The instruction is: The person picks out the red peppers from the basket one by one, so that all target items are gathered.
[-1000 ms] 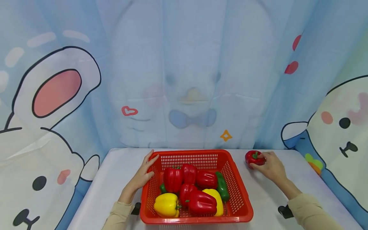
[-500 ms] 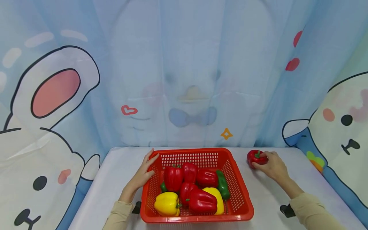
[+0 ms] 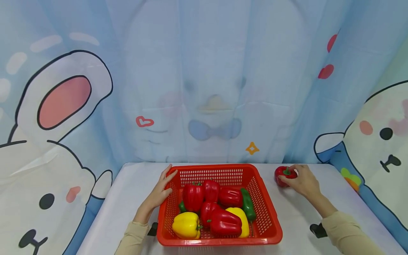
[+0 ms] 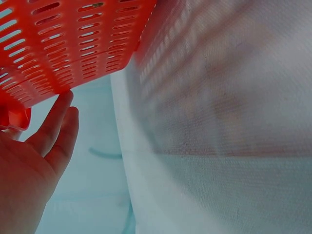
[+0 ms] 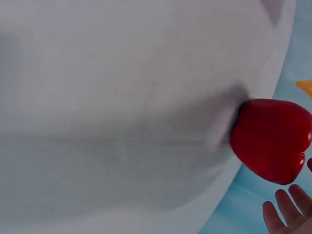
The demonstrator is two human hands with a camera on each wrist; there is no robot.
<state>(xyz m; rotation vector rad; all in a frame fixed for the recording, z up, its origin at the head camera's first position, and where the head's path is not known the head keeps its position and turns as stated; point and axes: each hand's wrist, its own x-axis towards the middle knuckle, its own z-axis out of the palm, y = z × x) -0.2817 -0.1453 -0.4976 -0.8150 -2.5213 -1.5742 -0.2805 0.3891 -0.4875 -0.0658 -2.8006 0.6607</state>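
My right hand holds a red bell pepper between thumb and fingers, near its green stem, on the white table right of the basket. Seen from the right wrist, the pepper meets the cloth at its base, and several fingertips extend apart from it. My left hand rests on the left rim of a red plastic basket with fingers fairly straight. From the left wrist, two fingers lie against the outside of the basket's slotted wall.
Inside the basket lie several red bell peppers, a yellow pepper, another yellow one and a long green pepper. A printed blue curtain hangs behind the table.
The right hand and its red pepper stand in nearly the same place, the fingers shifting only slightly on it. The left hand stays at the basket rim; the whole view drifts a little.
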